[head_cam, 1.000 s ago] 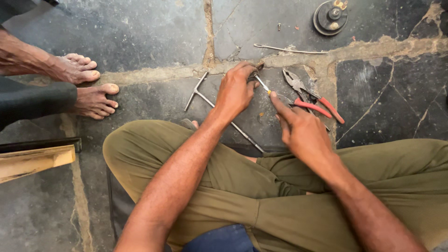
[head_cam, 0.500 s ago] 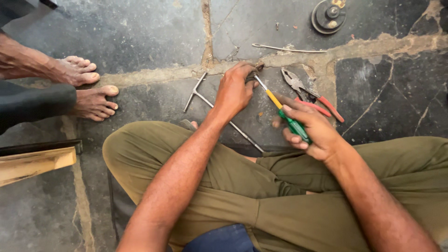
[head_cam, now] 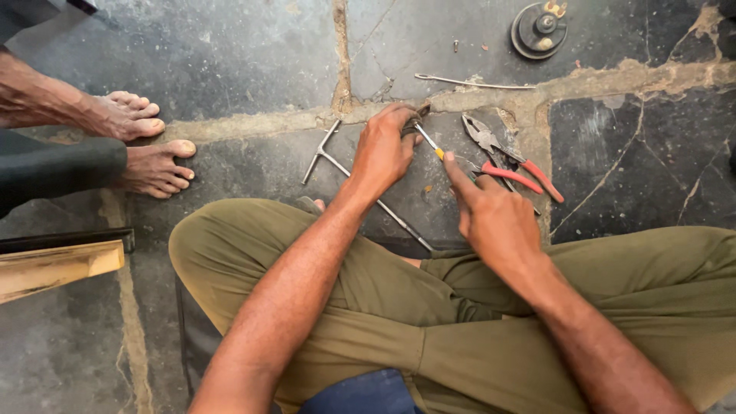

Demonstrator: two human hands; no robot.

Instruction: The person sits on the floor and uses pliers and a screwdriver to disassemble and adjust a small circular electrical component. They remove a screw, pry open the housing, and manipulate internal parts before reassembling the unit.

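Note:
I sit cross-legged on a stone floor. My left hand (head_cam: 386, 151) pinches a small dark part (head_cam: 412, 127) against the floor near a mortar joint. My right hand (head_cam: 493, 217) is closed over the handle of a screwdriver (head_cam: 431, 144), knuckles up, with the index finger stretched along the shaft. The screwdriver's thin shaft and yellow collar show between the hands, and its tip meets the small part under my left fingers. Pliers with red handles (head_cam: 512, 162) lie on the floor just beyond my right hand.
A metal T-handle wrench (head_cam: 334, 159) lies left of my left hand, its shaft running under my wrist. A thin rod (head_cam: 471, 82) and a round metal disc part (head_cam: 540, 29) lie farther away. Another person's bare feet (head_cam: 146, 146) rest at left, above a wooden plank (head_cam: 54, 268).
My right hand has rolled over from palm-up, showing the green handle, to knuckles-up covering it, and moved closer to my left hand. The left hand stays on the small part.

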